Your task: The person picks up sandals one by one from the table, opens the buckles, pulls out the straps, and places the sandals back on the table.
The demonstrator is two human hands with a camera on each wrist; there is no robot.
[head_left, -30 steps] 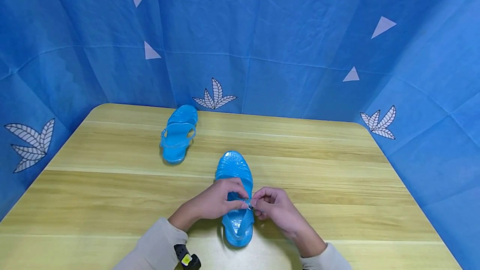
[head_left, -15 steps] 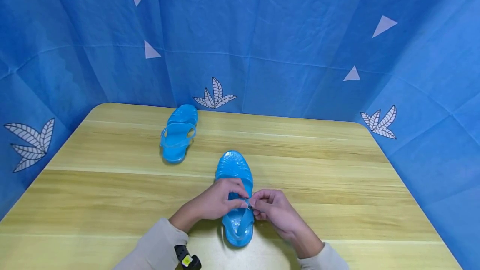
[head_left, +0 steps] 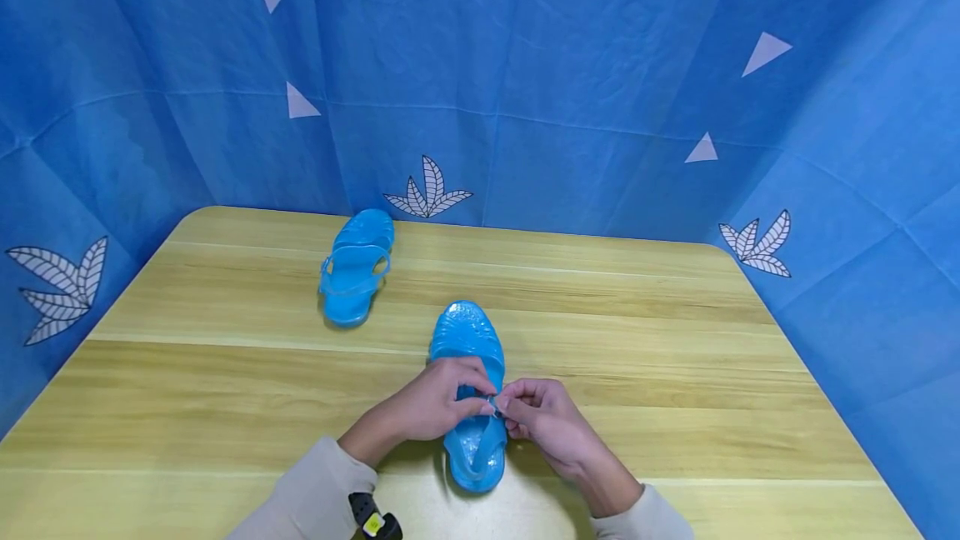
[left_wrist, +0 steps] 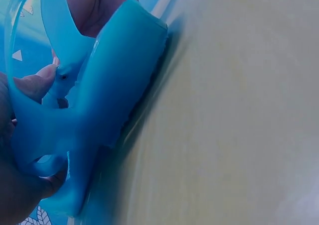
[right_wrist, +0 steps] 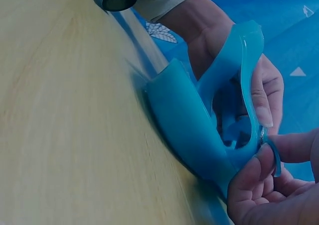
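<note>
A glossy blue jelly sandal [head_left: 465, 332] lies toe-away on the table between both hands. From its left side my left hand [head_left: 435, 397] reaches across, thumb and fingers pinching the ankle strap [right_wrist: 247, 80] beside a small metal buckle [right_wrist: 262, 134]. My right hand [head_left: 552, 425], at the sandal's right side, pinches the strap's free end [right_wrist: 277, 160], which sticks out past the buckle. In the left wrist view the heel [left_wrist: 124, 51] is close up. Fingertips partly cover the buckle, so how far the strap is threaded I cannot tell.
A second blue sandal [head_left: 352, 273] rests farther back, left of centre, its ankle strap forming a loop. The wood-grain table [head_left: 637, 315] stretches around both shoes. Blue printed cloth [head_left: 517, 65] hangs behind and along the sides. A black band [head_left: 375, 517] with a yellow patch sits by the left sleeve.
My right hand has shifted very slightly to the left at the buckle, still pinching the strap. The left hand and both sandals have hardly moved.
</note>
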